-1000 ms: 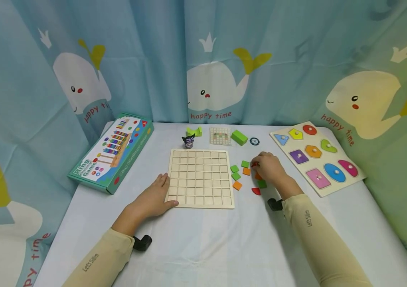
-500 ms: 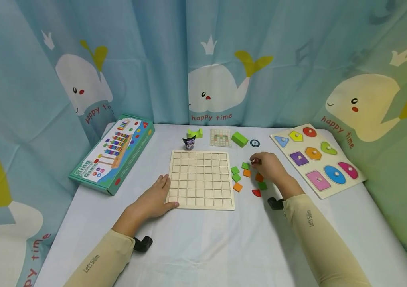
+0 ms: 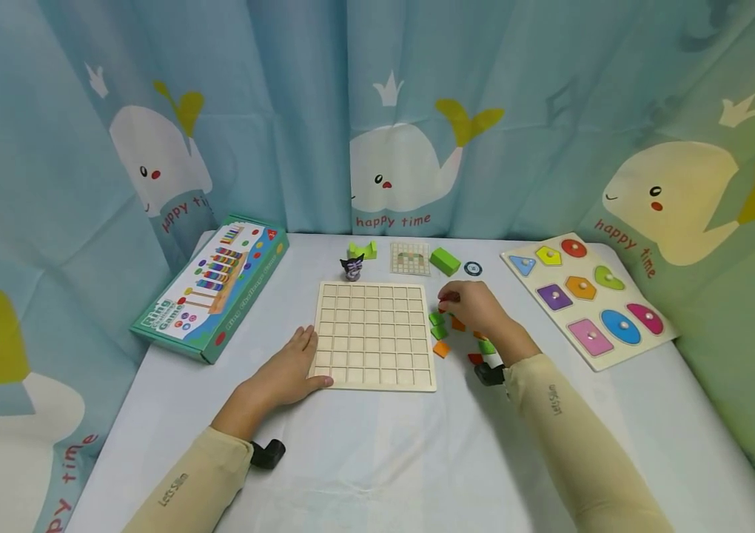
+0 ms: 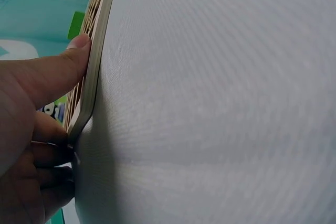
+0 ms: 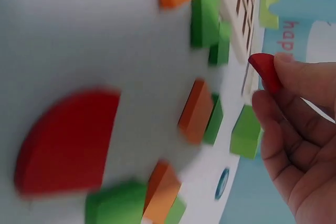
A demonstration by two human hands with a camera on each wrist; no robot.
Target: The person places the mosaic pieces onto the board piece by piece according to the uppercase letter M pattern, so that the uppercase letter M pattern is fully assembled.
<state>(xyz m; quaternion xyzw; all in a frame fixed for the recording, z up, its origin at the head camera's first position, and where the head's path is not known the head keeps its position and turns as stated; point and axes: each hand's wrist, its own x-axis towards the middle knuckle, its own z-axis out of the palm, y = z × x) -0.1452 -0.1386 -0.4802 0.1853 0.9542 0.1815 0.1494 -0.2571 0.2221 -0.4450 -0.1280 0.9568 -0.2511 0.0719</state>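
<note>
My right hand (image 3: 477, 305) pinches a red wooden piece with a curved edge (image 5: 265, 69) between thumb and fingers, raised above the table just right of the board. My left hand (image 3: 287, 370) rests at the near left corner of the pale wooden grid board (image 3: 376, 333). Its thumb (image 4: 63, 72) lies against the board's rim and its fingers touch the left side. Small loose pieces lie under and around my right hand, among them green blocks (image 5: 205, 20), orange blocks (image 5: 194, 111) and a red quarter-circle (image 5: 73, 142). My right hand and wrist partly hide them in the head view.
Behind the board stand a small dark figurine (image 3: 352, 267), a light green notched block (image 3: 363, 250), a pattern card (image 3: 411, 259), a green block (image 3: 445, 261) and a round disc (image 3: 473, 269). A game box (image 3: 214, 289) lies left, a knob puzzle (image 3: 587, 300) right.
My right hand has lifted the red piece from the loose pieces and moved left towards the board. My left hand keeps its place at the board's corner.
</note>
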